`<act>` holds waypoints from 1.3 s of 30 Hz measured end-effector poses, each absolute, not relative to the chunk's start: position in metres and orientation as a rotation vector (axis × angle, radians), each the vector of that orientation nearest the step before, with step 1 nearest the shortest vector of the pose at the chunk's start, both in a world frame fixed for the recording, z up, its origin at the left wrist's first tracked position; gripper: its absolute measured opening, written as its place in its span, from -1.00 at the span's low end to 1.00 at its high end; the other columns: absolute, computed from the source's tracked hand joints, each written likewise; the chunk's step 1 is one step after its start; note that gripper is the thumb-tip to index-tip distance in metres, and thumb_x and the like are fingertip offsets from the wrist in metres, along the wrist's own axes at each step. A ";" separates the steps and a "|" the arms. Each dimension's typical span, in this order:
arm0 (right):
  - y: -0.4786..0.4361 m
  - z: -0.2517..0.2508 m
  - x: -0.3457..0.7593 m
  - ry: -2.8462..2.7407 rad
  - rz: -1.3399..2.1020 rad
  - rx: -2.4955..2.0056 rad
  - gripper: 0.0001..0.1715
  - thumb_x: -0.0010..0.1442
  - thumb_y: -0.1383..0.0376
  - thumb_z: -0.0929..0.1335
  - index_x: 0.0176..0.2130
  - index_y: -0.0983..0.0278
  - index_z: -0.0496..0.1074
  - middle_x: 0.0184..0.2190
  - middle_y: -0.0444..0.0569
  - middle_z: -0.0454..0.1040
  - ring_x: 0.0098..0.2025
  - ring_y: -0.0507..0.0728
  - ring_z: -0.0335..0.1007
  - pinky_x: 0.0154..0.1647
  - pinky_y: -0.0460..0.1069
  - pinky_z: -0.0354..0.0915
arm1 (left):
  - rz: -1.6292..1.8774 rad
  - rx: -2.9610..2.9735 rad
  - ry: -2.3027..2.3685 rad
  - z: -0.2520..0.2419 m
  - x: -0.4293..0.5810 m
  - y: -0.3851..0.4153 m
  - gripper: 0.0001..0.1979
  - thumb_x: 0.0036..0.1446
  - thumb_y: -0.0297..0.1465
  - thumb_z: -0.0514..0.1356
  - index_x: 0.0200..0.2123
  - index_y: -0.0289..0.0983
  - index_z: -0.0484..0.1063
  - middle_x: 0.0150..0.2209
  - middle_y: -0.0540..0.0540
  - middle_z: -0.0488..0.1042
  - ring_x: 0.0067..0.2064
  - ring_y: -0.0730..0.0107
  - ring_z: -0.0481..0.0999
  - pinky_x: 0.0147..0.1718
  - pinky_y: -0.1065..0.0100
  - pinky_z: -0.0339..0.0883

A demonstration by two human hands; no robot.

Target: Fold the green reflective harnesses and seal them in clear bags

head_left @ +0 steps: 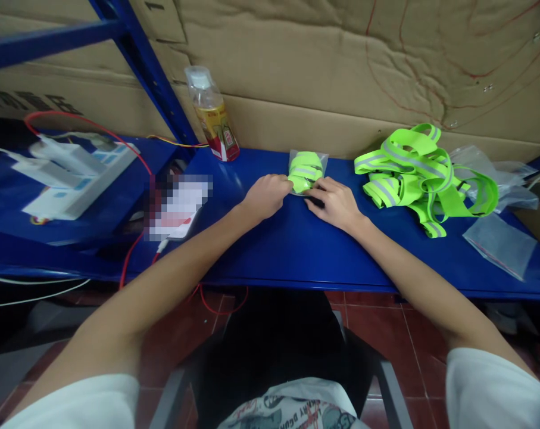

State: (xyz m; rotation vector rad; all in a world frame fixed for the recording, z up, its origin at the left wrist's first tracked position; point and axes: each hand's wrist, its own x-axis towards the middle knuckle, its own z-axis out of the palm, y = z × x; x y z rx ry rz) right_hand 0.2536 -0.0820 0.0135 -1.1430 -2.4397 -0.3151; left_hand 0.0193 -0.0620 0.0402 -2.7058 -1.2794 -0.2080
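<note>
A clear plastic bag [323, 159] with a folded neon-yellow reflective strap [306, 169] inside lies on the blue shelf in front of me. My left hand [270, 195] is closed at the bag's lower left corner, its fingers pinching the edge. On the other side, my right hand [334, 201] touches the bag's lower right edge with bent fingers, the thumb apart from them and lower down. The bag's near edge is partly covered by my fingertips.
Right of the bag lies a tangled pile of neon reflective straps [408, 173]. Clear plastic bags [502, 245] lie beyond it. On the left are a bottle [216, 128], a plugged-in phone [180, 208] and a white power strip [80, 185] with cables. Cardboard [296, 77] stands behind.
</note>
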 end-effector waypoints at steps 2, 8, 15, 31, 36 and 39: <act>-0.083 0.014 0.253 -2.403 -0.304 -1.150 -0.66 0.51 0.17 0.35 0.00 0.24 0.72 -0.14 0.08 0.62 -0.10 0.24 0.48 -0.12 0.10 0.35 | -0.260 -2.712 -1.287 0.040 0.018 -0.062 -0.68 0.29 -0.66 0.07 -0.11 -0.37 0.61 -0.12 -0.30 0.63 -0.07 0.03 0.64 -0.15 0.16 0.48; -0.078 0.011 0.253 -2.370 -0.399 -1.108 -0.56 0.59 0.10 0.30 -0.10 0.25 0.70 -0.23 0.05 0.64 -0.18 0.20 0.48 -0.16 0.10 0.27 | -0.374 -2.701 -1.255 0.043 0.015 -0.063 -0.71 0.31 -0.61 0.11 -0.03 -0.30 0.56 -0.01 -0.26 0.61 0.08 -0.01 0.60 -0.12 0.15 0.49; -0.081 0.013 0.250 -2.440 -0.605 -0.947 -0.56 0.60 0.15 0.30 -0.19 0.20 0.71 -0.26 0.05 0.58 -0.21 0.20 0.40 -0.20 0.11 0.14 | -0.396 -2.717 -1.291 0.042 0.014 -0.063 -0.75 0.30 -0.58 0.15 -0.05 -0.27 0.54 -0.03 -0.23 0.61 0.05 0.01 0.61 -0.15 0.16 0.47; -0.088 0.019 0.243 -2.532 -0.471 -1.038 -0.53 0.60 0.17 0.26 -0.06 0.16 0.76 -0.26 0.07 0.50 -0.16 0.24 0.33 -0.12 0.16 0.11 | -0.496 -2.719 -1.360 0.041 0.013 -0.063 -0.79 0.26 -0.55 0.21 -0.08 -0.25 0.56 -0.03 -0.19 0.60 -0.05 0.07 0.62 -0.21 0.18 0.39; -0.092 0.020 0.241 -2.548 -0.521 -1.062 -0.56 0.58 0.13 0.28 0.10 0.19 0.71 -0.09 0.15 0.56 -0.03 0.32 0.38 -0.04 0.20 0.17 | -0.503 -2.713 -1.391 0.039 0.014 -0.062 -0.79 0.27 -0.53 0.21 -0.07 -0.25 0.56 -0.03 -0.18 0.59 -0.14 0.11 0.61 -0.26 0.19 0.37; -0.096 0.020 0.238 -2.550 -0.555 -1.074 -0.56 0.57 0.15 0.29 0.17 0.22 0.67 0.23 0.24 0.52 0.20 0.42 0.37 0.09 0.27 0.20 | -0.500 -2.715 -1.411 0.040 0.014 -0.062 -0.80 0.26 -0.52 0.21 -0.09 -0.24 0.56 -0.04 -0.17 0.58 -0.18 0.15 0.60 -0.26 0.20 0.38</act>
